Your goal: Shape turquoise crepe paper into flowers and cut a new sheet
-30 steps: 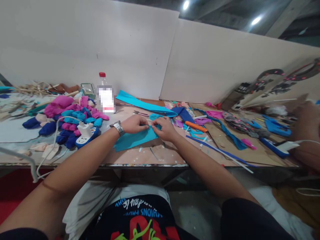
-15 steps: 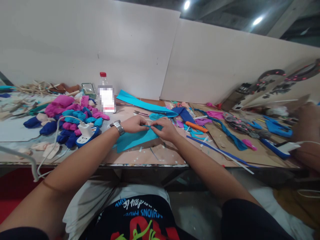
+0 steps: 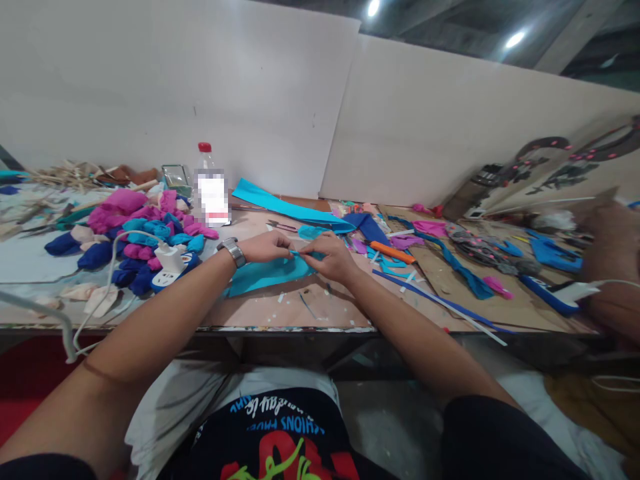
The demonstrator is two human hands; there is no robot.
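A strip of turquoise fabric (image 3: 265, 277) lies along the table under my hands, its left end spread out flat. My left hand (image 3: 267, 248), with a metal watch on the wrist, pinches the fabric near its gathered part. Close beside it, my right hand (image 3: 330, 255) is closed on the same fabric between thumb and fingers. The bunched bit between the two sets of fingertips is small and partly covered. Just behind my hands is a small turquoise piece (image 3: 311, 231), and a long turquoise strip (image 3: 280, 205) stretches further back.
Left stands a heap of pink and blue fabric pieces (image 3: 150, 227) by a white plug on a blue power strip (image 3: 175, 273). A red-capped bottle (image 3: 205, 180) stands behind. An orange cutter (image 3: 393, 253) lies right. Another person's arm (image 3: 613, 267) shows at far right.
The flat part of the turquoise fabric has shifted slightly up and turned narrower. My fingers have moved a little at the gathered spot, still gripping it.
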